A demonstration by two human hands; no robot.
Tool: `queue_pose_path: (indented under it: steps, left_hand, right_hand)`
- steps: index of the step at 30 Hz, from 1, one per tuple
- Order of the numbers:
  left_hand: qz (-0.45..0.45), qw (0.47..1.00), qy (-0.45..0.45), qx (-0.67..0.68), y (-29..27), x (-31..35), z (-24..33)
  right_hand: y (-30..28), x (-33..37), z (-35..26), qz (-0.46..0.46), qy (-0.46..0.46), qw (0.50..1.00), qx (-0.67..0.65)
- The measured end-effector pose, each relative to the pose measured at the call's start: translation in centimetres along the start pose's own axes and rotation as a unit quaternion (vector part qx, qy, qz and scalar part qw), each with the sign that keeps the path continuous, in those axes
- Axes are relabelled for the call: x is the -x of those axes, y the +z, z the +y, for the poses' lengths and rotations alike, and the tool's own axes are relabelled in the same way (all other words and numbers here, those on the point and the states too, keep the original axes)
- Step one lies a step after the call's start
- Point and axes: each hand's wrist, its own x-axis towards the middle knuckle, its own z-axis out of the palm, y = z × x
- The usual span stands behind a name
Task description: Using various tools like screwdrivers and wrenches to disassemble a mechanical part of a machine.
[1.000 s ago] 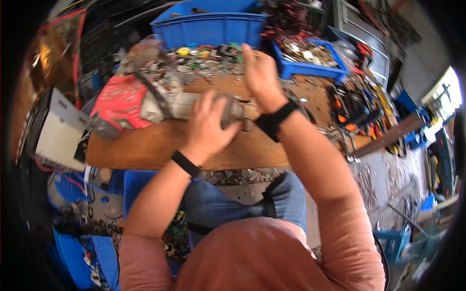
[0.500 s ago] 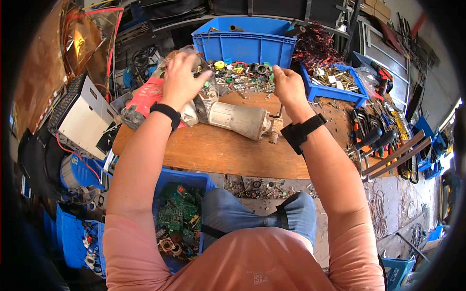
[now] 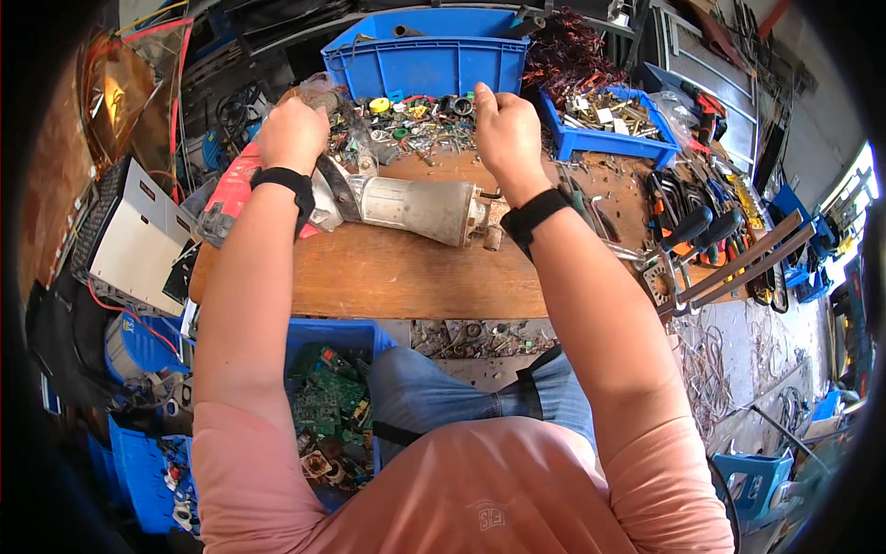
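A power tool that looks like a demolition hammer (image 3: 415,208) lies across the wooden bench, its red housing (image 3: 231,189) to the left and its grey metal barrel pointing right. My left hand (image 3: 292,137) is closed above the red housing; what its fingers grip is hidden. Over the nose end of the barrel, my right hand (image 3: 510,137) is a fist with the thumb raised. It holds an L-shaped hex key (image 3: 492,195), whose dark short end shows just below the hand at the nose.
Screws and small parts (image 3: 415,129) litter the bench's far side, before a large blue crate (image 3: 425,69). A blue tray (image 3: 614,138) of metal pieces stands far right. Hand tools (image 3: 701,222) line the right edge. Circuit boards (image 3: 328,392) fill a bin below left.
My left hand has gone from spread fingers to closed and come down left over the tool. The whole view has shifted; my right hand stays near the nose with the hex key.
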Motion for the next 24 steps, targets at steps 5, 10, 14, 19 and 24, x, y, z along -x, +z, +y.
queue_pose_path:
  steps: [5, 10, 14, 19, 24]
  left_hand:
    - [-0.216, 0.968, 0.090, -0.096, -2.1, -3.1, -0.7]
    - [-0.190, 0.977, 0.089, -0.041, -0.4, -3.7, -1.1]
    - [-0.169, 0.986, 0.016, -0.006, -0.1, -3.7, -1.0]
    - [-0.179, 0.982, 0.045, -0.042, 0.3, -4.1, -1.3]
    - [-0.162, 0.984, 0.060, -0.045, 0.3, -3.9, -1.5]
  right_hand:
    - [0.5, 0.5, -0.5, 0.005, -0.020, 0.999, 0.027]
    - [0.4, 0.0, 0.4, 0.006, -0.032, 0.999, 0.028]
    - [-0.1, 0.2, 0.2, -0.014, -0.036, 0.999, 0.030]
    - [-0.1, 0.2, 0.4, -0.021, -0.050, 0.998, 0.016]
    - [0.2, 0.3, 0.6, -0.013, -0.085, 0.996, 0.019]
